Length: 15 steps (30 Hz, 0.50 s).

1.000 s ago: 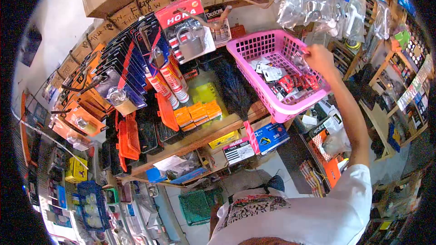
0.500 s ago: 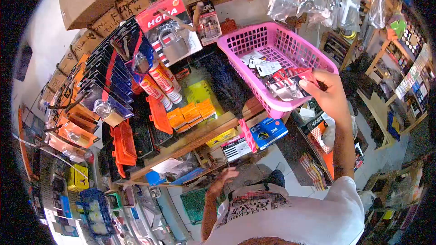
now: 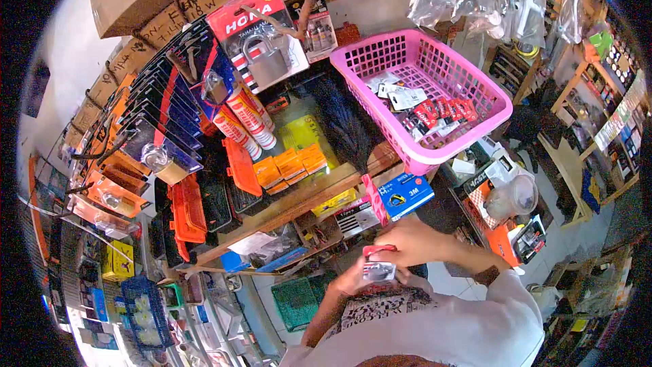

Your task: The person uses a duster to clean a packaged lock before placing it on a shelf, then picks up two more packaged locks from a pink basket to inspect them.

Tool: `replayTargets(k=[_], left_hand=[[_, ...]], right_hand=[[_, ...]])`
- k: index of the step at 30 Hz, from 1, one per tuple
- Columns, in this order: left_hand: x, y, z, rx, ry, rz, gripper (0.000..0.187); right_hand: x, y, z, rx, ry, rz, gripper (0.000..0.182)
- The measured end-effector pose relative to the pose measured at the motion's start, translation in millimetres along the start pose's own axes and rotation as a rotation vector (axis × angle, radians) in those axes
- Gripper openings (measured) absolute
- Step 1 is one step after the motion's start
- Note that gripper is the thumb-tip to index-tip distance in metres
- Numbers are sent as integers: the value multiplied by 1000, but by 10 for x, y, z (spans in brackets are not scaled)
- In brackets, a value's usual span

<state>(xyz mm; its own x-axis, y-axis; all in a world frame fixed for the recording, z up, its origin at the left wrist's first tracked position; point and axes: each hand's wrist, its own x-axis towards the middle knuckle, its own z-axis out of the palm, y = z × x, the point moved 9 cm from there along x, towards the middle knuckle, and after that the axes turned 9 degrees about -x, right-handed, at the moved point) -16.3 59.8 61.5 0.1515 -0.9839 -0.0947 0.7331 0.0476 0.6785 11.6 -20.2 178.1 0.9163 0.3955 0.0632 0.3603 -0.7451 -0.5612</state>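
Observation:
Close to my chest, a small padlock in red-and-clear packaging (image 3: pixel 379 270) is held between both hands. My right hand (image 3: pixel 412 243) is closed on its top edge from the right. My left hand (image 3: pixel 350 280) grips it from the left side, its fingers partly hidden behind the pack. Beyond them, the pink plastic basket (image 3: pixel 407 144) stands on the counter's right end. Inside the basket lie several red-topped Hona packs (image 3: pixel 445 110) and some white cards (image 3: pixel 405 98).
A large Hona padlock pack (image 3: pixel 263 54) hangs at the back, beside rows of hanging packs (image 3: pixel 146 126). Small orange boxes (image 3: pixel 288 165) and red-and-white tubes (image 3: pixel 248 122) sit on the glass counter. A blue 3M box (image 3: pixel 405 195) is just beyond my hands.
My right hand has come out of the basket with a padlock pack and moved down and left to my chest. My left hand has moved to meet it and grips the pack too.

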Motion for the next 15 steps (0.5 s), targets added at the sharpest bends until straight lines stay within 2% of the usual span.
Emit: replayTargets(k=[1,2,7,8,10,11,12,13,15], left_hand=[[3,-97,-85,42,0,-4,81],[5,-194,-170,84,1,-8,81],[-30,-363,-431,-282,100,69,80],[-45,-290,-427,-320,132,116,81],[-108,-142,-420,-422,233,199,80],[-116,-126,-454,-473,210,242,80],[-109,-123,-521,-524,186,286,79],[-108,-105,-555,-575,161,332,79],[-143,-50,-599,-589,235,348,77]], right_hand=[[17,30,103,-97,50,-30,28],[33,64,134,-58,79,-25,26],[2,179,-130,128,299,101,35],[-38,217,-194,194,237,251,44],[-126,244,-439,162,445,318,43],[-185,259,-546,146,547,352,43],[-216,349,-551,159,511,467,52],[-225,362,-572,78,573,398,55],[-183,612,-415,-85,692,254,62]])
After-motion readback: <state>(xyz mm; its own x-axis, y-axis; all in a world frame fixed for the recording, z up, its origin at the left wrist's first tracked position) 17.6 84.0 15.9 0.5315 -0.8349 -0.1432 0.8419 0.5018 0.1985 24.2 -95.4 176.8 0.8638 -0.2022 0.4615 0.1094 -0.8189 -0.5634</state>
